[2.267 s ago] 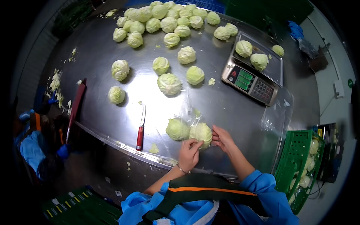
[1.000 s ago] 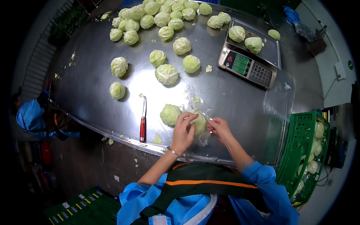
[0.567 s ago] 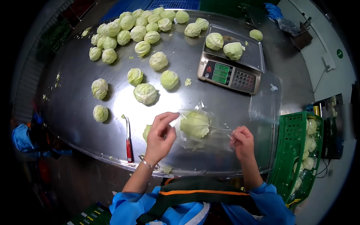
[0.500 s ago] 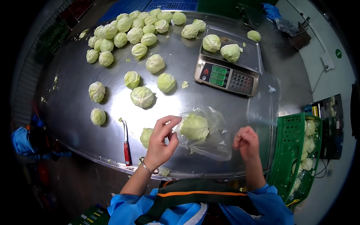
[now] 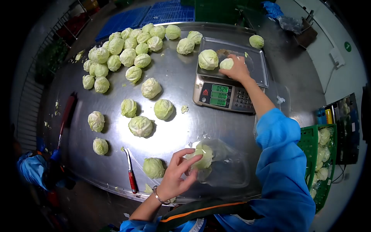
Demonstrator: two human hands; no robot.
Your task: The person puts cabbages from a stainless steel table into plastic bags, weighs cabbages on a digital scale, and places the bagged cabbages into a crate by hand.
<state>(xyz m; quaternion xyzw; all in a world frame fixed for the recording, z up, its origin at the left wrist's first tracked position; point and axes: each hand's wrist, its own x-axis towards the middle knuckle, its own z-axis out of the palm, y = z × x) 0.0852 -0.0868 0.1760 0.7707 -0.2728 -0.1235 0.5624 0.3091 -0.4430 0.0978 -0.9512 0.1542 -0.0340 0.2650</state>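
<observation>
My right hand (image 5: 237, 70) reaches over the scale's tray with its fingers curled round a pale green cabbage (image 5: 226, 63). Another cabbage (image 5: 208, 59) sits just left of it on the same tray. Near the table's front edge, my left hand (image 5: 179, 174) has its fingers spread, with a metal bangle at the wrist. Its fingertips lie over or beside a cabbage (image 5: 204, 156) in a clear plastic bag (image 5: 230, 170); whether they touch it I cannot tell. A loose cabbage (image 5: 154, 168) lies left of that hand, and a red-handled knife (image 5: 131, 176) farther left.
The scale (image 5: 222, 96) shows lit green digits. A pile of cabbages (image 5: 127, 46) covers the far left of the metal table (image 5: 174, 131), several more lying mid-table. A green crate (image 5: 307, 147) with bagged cabbages stands at right. A red-handled tool (image 5: 67, 112) appears at the left edge.
My right hand has moved from beside the bag up to the scale and taken hold of the right cabbage there. My left hand stays by the bagged cabbage. The view has shifted.
</observation>
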